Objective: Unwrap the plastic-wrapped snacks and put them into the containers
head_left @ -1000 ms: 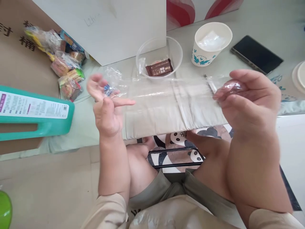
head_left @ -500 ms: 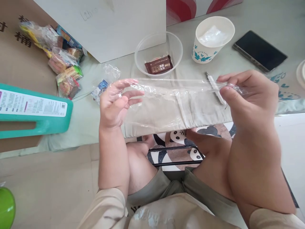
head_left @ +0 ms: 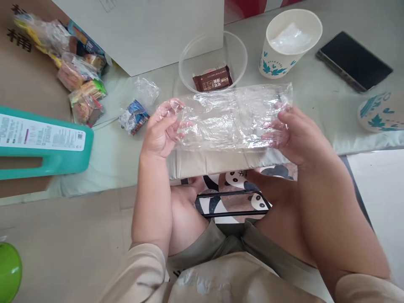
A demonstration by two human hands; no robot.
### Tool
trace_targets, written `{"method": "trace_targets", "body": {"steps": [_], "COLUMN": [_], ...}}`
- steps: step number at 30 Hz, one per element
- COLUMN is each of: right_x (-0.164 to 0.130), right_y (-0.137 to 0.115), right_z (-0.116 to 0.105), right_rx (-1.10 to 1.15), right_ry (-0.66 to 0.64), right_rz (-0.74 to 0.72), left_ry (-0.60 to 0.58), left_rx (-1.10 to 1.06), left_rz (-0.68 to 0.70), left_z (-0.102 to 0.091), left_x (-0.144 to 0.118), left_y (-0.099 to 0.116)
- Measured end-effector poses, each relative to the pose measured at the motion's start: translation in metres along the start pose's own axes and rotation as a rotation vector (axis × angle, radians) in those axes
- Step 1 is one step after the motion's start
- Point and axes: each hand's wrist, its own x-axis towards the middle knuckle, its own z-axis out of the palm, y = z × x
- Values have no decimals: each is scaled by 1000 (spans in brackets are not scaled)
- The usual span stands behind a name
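We see a bright, evenly daylit scene with soft, faint shadows only. Glare streaks the crinkled clear plastic sheet (head_left: 233, 115) and washes the white box (head_left: 151, 29) at the far edge of the surface (head_left: 322, 105). The dark phone (head_left: 355, 61) shows a dull sheen. Our near arms look stretched and slightly soft; the frame's edges bend outward.

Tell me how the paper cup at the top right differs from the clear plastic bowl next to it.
The paper cup is opaque white with teal leaf prints; the plastic bowl is see-through and unprinted. The cup is taller and narrower, the bowl lower and wider. The cup holds crumpled clear plastic; the bowl holds a brown wrapped snack. Both stand upright and open on the pale cloth.
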Motion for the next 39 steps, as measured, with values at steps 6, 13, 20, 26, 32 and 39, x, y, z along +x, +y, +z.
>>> {"method": "trace_targets", "body": {"steps": [6, 13, 20, 26, 32, 39], "right_x": [34, 50, 39, 30, 29, 23], "right_y": [33, 52, 54, 27, 11, 17], "right_z": [-19, -39, -38, -13, 22, 38], "right_rx": [-163, -579, -973, -991, -1019, -1084], "right_ry": [18, 122, 228, 214, -293, -456], "right_rz": [-176, -409, -770, -921, -996, -907], "left_ry": [82, 257, 272, 46, -89, -239], "left_rx": [-4, 169, 317, 156, 160, 200], "left_rz": [-68, -28, 133, 326, 279, 259], "left_z": [-6, -8, -14, -2, 10, 17], "left_x": [10, 14, 20, 10, -12, -24], "left_y": [-11, -24, -36, -21, 0, 8]}}
